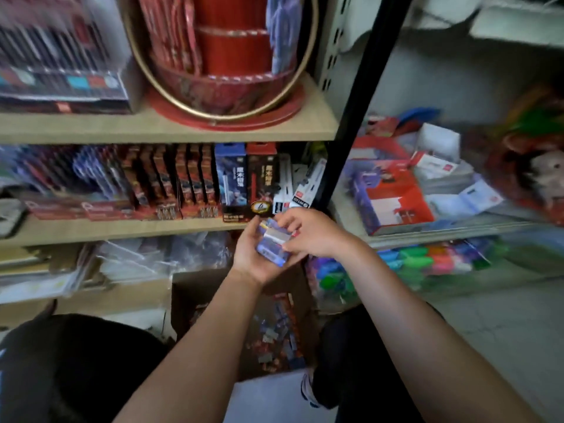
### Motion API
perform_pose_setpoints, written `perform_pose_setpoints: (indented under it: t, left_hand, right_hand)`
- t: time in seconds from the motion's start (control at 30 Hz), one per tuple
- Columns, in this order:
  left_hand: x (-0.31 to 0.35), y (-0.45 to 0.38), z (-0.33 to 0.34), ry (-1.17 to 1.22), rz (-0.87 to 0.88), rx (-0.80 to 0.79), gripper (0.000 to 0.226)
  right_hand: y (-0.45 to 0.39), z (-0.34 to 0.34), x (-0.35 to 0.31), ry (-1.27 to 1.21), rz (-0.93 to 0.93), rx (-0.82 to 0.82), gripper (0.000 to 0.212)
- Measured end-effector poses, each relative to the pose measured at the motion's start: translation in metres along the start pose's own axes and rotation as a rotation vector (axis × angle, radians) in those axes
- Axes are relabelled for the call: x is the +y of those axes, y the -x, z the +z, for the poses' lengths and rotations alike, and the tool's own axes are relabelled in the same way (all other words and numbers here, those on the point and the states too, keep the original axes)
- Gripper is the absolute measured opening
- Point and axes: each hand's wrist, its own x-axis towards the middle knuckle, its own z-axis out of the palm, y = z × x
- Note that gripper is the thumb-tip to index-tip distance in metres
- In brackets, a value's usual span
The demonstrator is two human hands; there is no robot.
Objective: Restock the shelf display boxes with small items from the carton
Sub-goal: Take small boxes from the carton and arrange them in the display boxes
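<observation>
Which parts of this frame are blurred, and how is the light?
Head view: motion blur smears the upper-left boxes and the right shelf clutter; both hands and the packets are sharper; the carton below sits in dim shadow; wide-angle bend tilts the black post.

One head-worn wide-angle view looks forward and down from close range at the wooden shelf (171,129), with the open carton (213,300) directly below.

Dim, motion-blurred edges, wide-angle distortion
</observation>
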Motion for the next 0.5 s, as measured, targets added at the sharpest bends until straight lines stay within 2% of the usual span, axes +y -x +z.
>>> perform_pose_setpoints:
  t: [0.13, 0.27, 0.33, 0.43, 0.5]
  left_hand:
    - [-0.012, 0.0, 0.032, -0.002, 0.011, -0.008, 0.059]
    - [-0.023, 0.003, 0.057, 0.013, 0.003, -0.02, 0.056]
    - [-0.028, 0.004, 0.066, 0.03, 0.003, 0.01, 0.052]
    - [-0.034, -0.002, 0.07, 0.118, -0.018, 0.029, 0.046]
    - [-0.038, -0.009, 0.071, 0.105, -0.044, 0.038, 0.045]
  right_hand:
    - [0.021, -0.033, -0.014, -0.022, -0.013, 0.097, 0.027]
    - [0.038, -0.061, -0.024, -0.101, -0.01, 0.07, 0.023]
    - [0.045, -0.075, -0.029, -0.097, -0.013, 0.073, 0.014]
    - [0.051, -0.095, -0.033, -0.125, -0.004, 0.149, 0.031]
    - [0.052, -0.104, -0.033, -0.241, -0.02, 0.202, 0.033]
